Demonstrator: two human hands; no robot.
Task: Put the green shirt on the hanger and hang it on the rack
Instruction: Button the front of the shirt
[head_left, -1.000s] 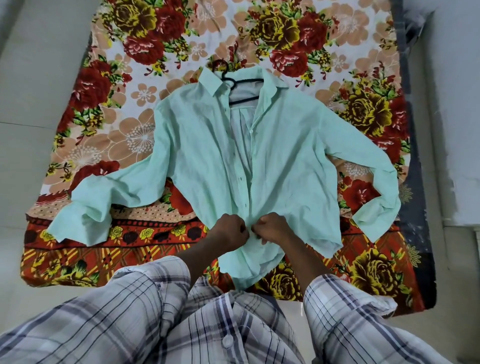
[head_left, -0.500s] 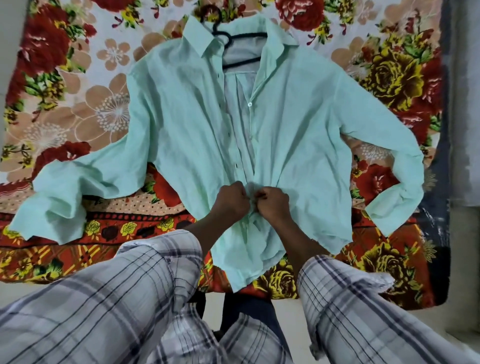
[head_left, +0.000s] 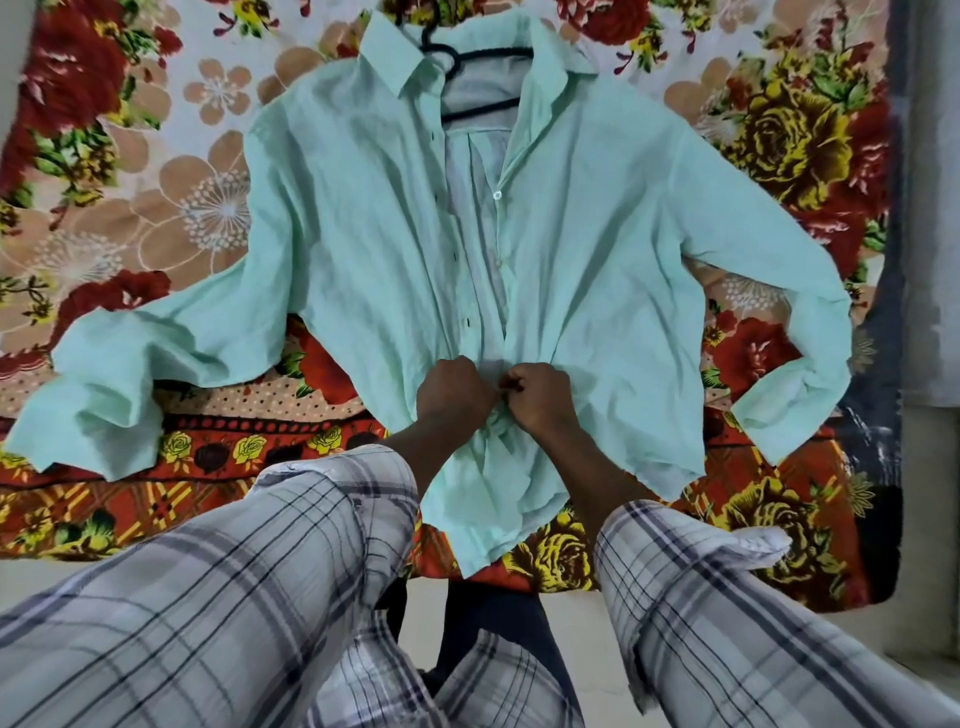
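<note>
The green shirt (head_left: 363, 234) lies spread face up on a floral bedsheet, sleeves out to both sides. A black hanger (head_left: 483, 52) sits inside its collar, the hook poking out above the neck. The front is unbuttoned above my hands, showing the inner back panel. My left hand (head_left: 454, 389) pinches the left front edge low on the placket. My right hand (head_left: 537, 397) pinches the right front edge right beside it, the two fists almost touching. No rack is in view.
The floral bedsheet (head_left: 130, 171) covers a mattress whose dark edge (head_left: 883, 364) runs down the right side. Pale floor (head_left: 571, 634) lies in front of the mattress. My plaid sleeves fill the lower part of the view.
My hands have moved slightly up the shirt front while still pinching the two edges together. The view has drawn closer to the shirt.
</note>
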